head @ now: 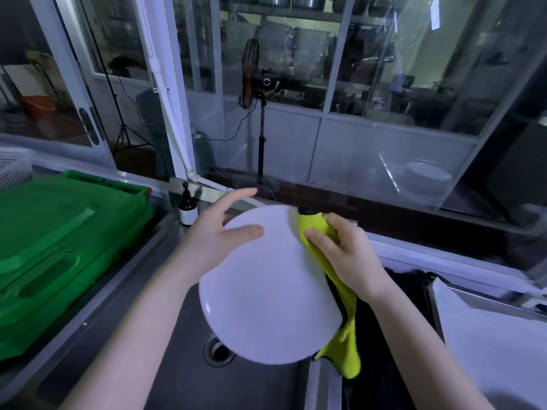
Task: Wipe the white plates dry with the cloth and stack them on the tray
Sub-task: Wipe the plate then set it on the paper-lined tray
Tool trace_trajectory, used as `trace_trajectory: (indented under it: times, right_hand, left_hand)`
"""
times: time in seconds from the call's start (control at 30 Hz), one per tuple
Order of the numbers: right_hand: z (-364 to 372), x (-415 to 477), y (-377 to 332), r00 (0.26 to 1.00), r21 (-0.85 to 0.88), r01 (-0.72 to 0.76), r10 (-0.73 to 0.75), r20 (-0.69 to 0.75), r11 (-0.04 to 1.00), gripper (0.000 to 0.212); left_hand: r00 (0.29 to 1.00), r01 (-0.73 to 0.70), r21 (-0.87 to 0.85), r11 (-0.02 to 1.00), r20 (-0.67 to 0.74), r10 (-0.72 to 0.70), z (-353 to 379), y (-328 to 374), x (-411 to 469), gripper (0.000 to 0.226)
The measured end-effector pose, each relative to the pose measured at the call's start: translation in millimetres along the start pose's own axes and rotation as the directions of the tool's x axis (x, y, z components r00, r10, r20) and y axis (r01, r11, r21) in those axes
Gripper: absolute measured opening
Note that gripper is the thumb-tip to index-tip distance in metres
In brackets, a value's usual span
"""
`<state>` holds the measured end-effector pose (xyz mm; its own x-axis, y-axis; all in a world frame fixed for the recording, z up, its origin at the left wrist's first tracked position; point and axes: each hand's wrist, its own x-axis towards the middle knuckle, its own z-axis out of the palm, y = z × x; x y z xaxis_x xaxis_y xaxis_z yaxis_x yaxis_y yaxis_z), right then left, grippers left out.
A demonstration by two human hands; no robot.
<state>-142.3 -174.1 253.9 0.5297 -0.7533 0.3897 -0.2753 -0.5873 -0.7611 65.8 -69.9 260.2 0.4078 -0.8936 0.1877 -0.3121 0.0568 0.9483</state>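
Over steel sink [177,365], white plate [266,291] was held tilted, fingers of left hand [213,241] pinched its rim, fingers of right hand [346,255] gripped yellow cloth [350,356] against plate edge, green tray [59,247] lay left.

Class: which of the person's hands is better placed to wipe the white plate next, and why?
Right. The right hand grips the yellow cloth against the white plate at its edge. The left hand only holds the plate, thumb on its face, and has no cloth.
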Motion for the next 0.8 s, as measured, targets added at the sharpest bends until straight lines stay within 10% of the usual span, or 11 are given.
trace_trajectory:
  times: [0.13, 0.27, 0.5, 0.67, 0.8]
  right_hand:
    - [23.0, -22.0, 8.0, 0.854, 0.407, -0.248, 0.397, -0.337, 0.879, 0.032]
    - [37.4, -39.8, 16.0, 0.738, 0.573, -0.347, 0.593, -0.321, 0.742, 0.025]
    - [-10.6, -18.2, 15.2, 0.988, 0.204, -0.132, 0.146, -0.054, 0.970, 0.013]
    - [-3.1, -2.4, -1.9, 0.979, -0.083, 0.042, -0.024, 0.200, 0.996, 0.029]
    - [10.3, -11.1, 9.2, 0.999, -0.090, 0.007, -0.011, -0.048, 0.996, 0.033]
  left_hand:
    - [0.917, -0.007, -0.242, 0.970, -0.388, -0.090, 35.4, -24.0, -27.6, 0.042]
    - [0.901, 0.042, -0.403, 0.914, -0.381, -0.209, 58.9, -38.2, -36.7, 0.041]
    - [0.997, -0.053, -0.018, 0.998, 0.056, 0.054, 10.0, -15.2, -11.8, 0.056]
    - [0.909, -0.179, 0.247, 0.952, 0.411, 0.064, 2.6, 0.8, 2.9, 0.058]
    - [0.985, -0.001, 0.244, 0.970, -0.170, 0.044, 5.7, -9.3, -4.3, 0.049]
